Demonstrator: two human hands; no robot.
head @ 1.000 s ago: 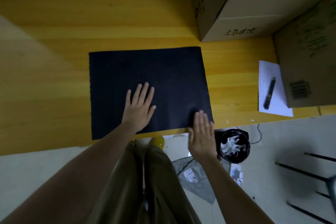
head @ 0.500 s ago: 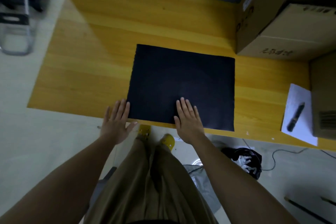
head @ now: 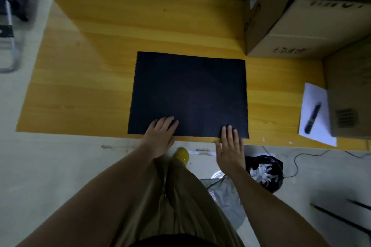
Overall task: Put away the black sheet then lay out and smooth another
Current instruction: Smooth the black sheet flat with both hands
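Observation:
A black rectangular sheet lies flat on the yellow wooden table, its near edge along the table's front edge. My left hand rests palm down on the sheet's near edge, left of middle, fingers together and pointing away. My right hand is flat too, fingertips on the sheet's near right corner, palm hanging past the table edge. Neither hand grips the sheet.
Two cardboard boxes stand at the back right of the table. A white paper with a black pen lies at the right edge. A black bin bag with white scraps sits on the floor below. A metal chair frame stands left.
My left hand moved right from the table edge onto the sheet's near edge. My right hand shifted right to the near right corner. The view swung slightly.

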